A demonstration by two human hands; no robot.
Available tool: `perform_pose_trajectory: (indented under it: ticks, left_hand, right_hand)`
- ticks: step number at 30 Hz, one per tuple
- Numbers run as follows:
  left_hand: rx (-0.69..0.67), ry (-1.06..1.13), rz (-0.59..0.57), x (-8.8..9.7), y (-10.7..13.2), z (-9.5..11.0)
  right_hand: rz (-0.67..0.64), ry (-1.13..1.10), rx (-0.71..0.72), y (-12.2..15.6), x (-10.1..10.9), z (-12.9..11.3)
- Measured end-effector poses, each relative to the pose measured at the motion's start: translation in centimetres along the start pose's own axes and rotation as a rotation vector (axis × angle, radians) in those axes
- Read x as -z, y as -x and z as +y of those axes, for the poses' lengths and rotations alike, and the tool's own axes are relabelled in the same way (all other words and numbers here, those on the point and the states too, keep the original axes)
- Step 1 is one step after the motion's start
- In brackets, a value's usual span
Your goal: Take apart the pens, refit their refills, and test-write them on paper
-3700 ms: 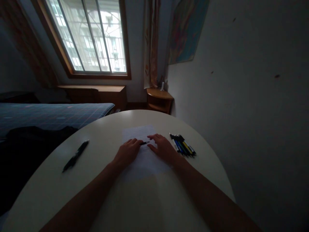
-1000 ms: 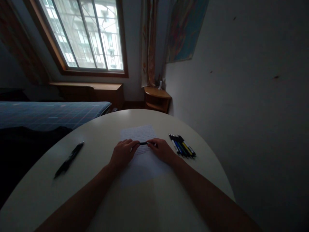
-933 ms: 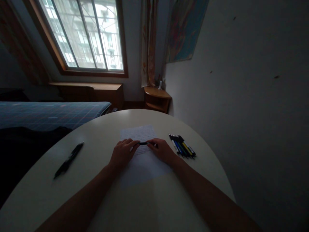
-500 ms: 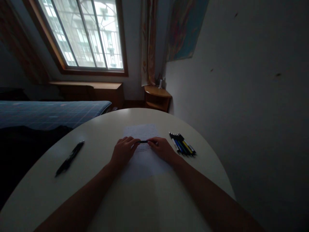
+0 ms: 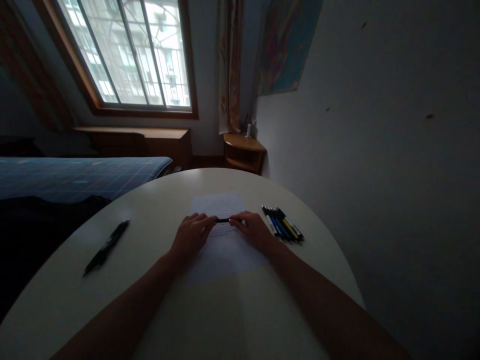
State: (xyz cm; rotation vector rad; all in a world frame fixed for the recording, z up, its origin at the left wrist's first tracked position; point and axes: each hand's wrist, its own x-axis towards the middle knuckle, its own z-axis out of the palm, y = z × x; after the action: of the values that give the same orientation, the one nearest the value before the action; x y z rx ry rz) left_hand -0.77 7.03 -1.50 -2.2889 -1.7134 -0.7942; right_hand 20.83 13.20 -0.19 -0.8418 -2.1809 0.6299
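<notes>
Over a sheet of paper [image 5: 219, 257] with lines of writing, a dark pen [image 5: 223, 220] is held level between my two hands. My left hand [image 5: 190, 234] pinches its left end with thumb and fingers. At the other end, my right hand [image 5: 253, 229] is closed on it in the same way. Both ends of the pen are hidden by fingertips. Just right of my right hand lies a row of several pens [image 5: 283, 224] with black, white, blue, green and yellow parts. Another black pen [image 5: 107, 247] rests far to the left.
The round white table [image 5: 292, 300] carries all of these. A bed with a plaid cover [image 5: 82, 172] stands beyond its left edge, with a dark cloth [image 5: 48, 220] nearer. A wooden corner shelf [image 5: 244, 143] is at the back, and a wall [image 5: 375, 175] runs along the right.
The view has shifted very slightly. Both hands keep the same grip on the pen, and the things on the table lie as before.
</notes>
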Motion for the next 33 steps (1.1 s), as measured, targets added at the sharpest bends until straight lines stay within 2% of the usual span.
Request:
perform_pose_trajectory:
  ticks: [10,18,27,29,33]
  left_hand:
    - [0.057,0.044,-0.072,0.3,-0.1,0.3]
    - [0.135,0.113,-0.135,1.2,0.1,0.9]
    - [0.191,0.113,-0.258,1.6,0.0,0.9]
    - [0.180,0.111,-0.240,1.5,0.1,0.8]
    - [0.111,0.096,-0.122,1.1,0.4,0.7]
  right_hand:
    - [0.037,0.074,0.177,0.0,0.3,0.7]
    - [0.019,0.095,0.237,0.0,0.5,1.0]
    - [-0.021,0.164,0.279,-0.1,0.9,0.6]
    - [-0.004,0.151,0.274,-0.1,0.8,0.7]
    - [0.040,0.096,0.223,0.0,0.5,0.6]
